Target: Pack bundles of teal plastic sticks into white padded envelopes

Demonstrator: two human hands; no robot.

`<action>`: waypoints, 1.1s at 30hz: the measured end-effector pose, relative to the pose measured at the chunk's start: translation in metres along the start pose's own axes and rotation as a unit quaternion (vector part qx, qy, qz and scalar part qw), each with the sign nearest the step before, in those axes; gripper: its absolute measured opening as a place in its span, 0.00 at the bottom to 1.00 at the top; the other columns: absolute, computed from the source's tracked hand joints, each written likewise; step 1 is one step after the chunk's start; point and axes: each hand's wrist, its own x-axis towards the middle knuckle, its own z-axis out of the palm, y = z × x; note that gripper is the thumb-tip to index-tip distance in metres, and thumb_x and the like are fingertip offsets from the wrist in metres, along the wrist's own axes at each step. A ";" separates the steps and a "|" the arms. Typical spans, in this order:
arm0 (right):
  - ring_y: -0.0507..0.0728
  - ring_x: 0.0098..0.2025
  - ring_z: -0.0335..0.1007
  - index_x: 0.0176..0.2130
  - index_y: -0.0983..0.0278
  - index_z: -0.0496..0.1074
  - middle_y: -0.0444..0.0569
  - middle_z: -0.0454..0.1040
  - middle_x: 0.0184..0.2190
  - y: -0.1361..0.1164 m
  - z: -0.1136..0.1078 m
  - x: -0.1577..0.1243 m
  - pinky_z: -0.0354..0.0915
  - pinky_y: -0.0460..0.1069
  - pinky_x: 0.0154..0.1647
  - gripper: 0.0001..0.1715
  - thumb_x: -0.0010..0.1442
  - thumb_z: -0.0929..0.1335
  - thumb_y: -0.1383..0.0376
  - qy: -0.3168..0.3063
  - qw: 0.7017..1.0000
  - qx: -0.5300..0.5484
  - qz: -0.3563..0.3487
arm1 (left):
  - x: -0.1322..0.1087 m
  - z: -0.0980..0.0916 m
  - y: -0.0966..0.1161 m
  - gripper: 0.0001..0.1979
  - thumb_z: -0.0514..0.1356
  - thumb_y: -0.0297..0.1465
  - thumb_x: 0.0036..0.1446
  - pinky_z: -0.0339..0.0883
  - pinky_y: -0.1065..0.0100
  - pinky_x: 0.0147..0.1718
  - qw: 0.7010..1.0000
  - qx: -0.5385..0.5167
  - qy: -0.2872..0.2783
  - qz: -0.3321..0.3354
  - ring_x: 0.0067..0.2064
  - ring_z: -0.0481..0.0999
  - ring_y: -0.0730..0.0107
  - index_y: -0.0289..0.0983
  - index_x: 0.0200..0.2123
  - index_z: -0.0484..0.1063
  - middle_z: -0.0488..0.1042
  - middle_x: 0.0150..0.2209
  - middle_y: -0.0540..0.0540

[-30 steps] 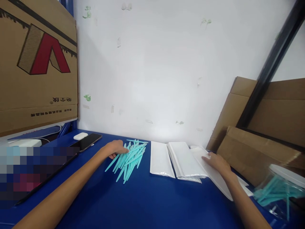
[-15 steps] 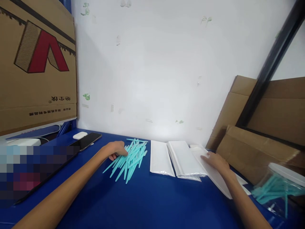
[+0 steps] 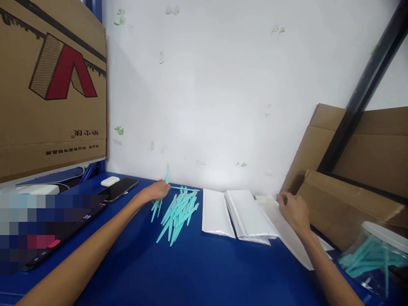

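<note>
My left hand (image 3: pixel 158 191) is closed around a few slim teal sticks that look like eyebrow razors (image 3: pixel 167 174), with ends sticking out above and below the fist. Just right of it lies a loose pile of similar teal razors (image 3: pixel 180 212) on the blue table. One razor lies crosswise at the back of the pile. My right hand (image 3: pixel 293 210) is over a white sheet or envelope (image 3: pixel 291 233), fingers bent and loosely apart. Nothing shows in it, and whether its fingertips touch the sheet is unclear. Left of it are white padded envelopes (image 3: pixel 250 214), some stacked.
A clear tub (image 3: pixel 372 259) with a white lid holds more teal sticks at the right. Brown cardboard (image 3: pixel 347 204) leans behind it. At the left are a phone (image 3: pixel 121 189), a white case (image 3: pixel 110 181), a tablet (image 3: pixel 63 238) and a large carton (image 3: pixel 63 119).
My left hand has come up from the pile, slightly left, with a few razors in it. My right hand has risen a little, its fingers shifting on or above the white sheet.
</note>
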 end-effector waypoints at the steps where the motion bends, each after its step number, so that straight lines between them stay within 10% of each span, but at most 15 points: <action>1: 0.67 0.51 0.65 0.52 0.66 0.71 0.62 0.71 0.47 -0.006 -0.011 -0.002 0.59 0.58 0.51 0.29 0.67 0.52 0.55 0.083 0.996 0.031 -0.009 | -0.001 -0.004 0.000 0.12 0.44 0.37 0.61 0.67 0.70 0.21 0.999 -0.035 0.004 0.011 0.24 0.73 0.67 0.35 0.33 0.60 0.67 0.28 0.45; 7: 0.63 0.46 0.67 0.38 0.65 0.73 0.57 0.73 0.39 -0.054 -0.077 -0.029 0.58 0.57 0.54 0.19 0.65 0.57 0.63 0.361 0.916 0.164 -0.057 | -0.014 -0.009 0.011 0.08 0.43 0.35 0.63 0.57 0.75 0.16 0.971 -0.234 -0.014 0.048 0.18 0.61 0.80 0.38 0.35 0.54 0.59 0.26 0.53; 11: 0.62 0.40 0.68 0.34 0.62 0.70 0.53 0.71 0.31 -0.120 -0.096 -0.070 0.63 0.58 0.45 0.07 0.60 0.62 0.66 0.470 0.823 0.238 -0.213 | -0.021 0.003 0.028 0.08 0.45 0.37 0.62 0.49 0.77 0.14 0.928 -0.350 -0.042 0.120 0.16 0.51 0.82 0.40 0.33 0.53 0.52 0.23 0.58; 17: 0.54 0.28 0.67 0.42 0.60 0.69 0.45 0.72 0.28 -0.233 -0.075 -0.140 0.60 0.51 0.31 0.07 0.61 0.67 0.64 0.214 0.738 0.259 -0.585 | -0.030 0.036 0.057 0.12 0.44 0.43 0.62 0.52 0.77 0.14 0.837 -0.500 0.003 0.222 0.16 0.50 0.82 0.41 0.36 0.54 0.51 0.24 0.59; 21: 0.51 0.24 0.68 0.39 0.61 0.67 0.42 0.74 0.28 -0.242 -0.056 -0.153 0.55 0.48 0.24 0.12 0.64 0.65 0.54 0.105 0.772 0.268 -0.567 | -0.036 0.057 0.067 0.13 0.52 0.44 0.60 0.54 0.75 0.12 0.768 -0.594 -0.004 0.237 0.15 0.53 0.82 0.40 0.34 0.57 0.55 0.23 0.59; 33: 0.51 0.27 0.74 0.38 0.59 0.69 0.42 0.79 0.31 -0.226 -0.039 -0.145 0.58 0.46 0.28 0.05 0.66 0.65 0.61 0.038 0.793 0.334 -0.508 | -0.049 0.081 0.074 0.13 0.59 0.40 0.58 0.55 0.78 0.17 0.744 -0.617 -0.048 0.251 0.19 0.62 0.83 0.39 0.35 0.59 0.62 0.26 0.57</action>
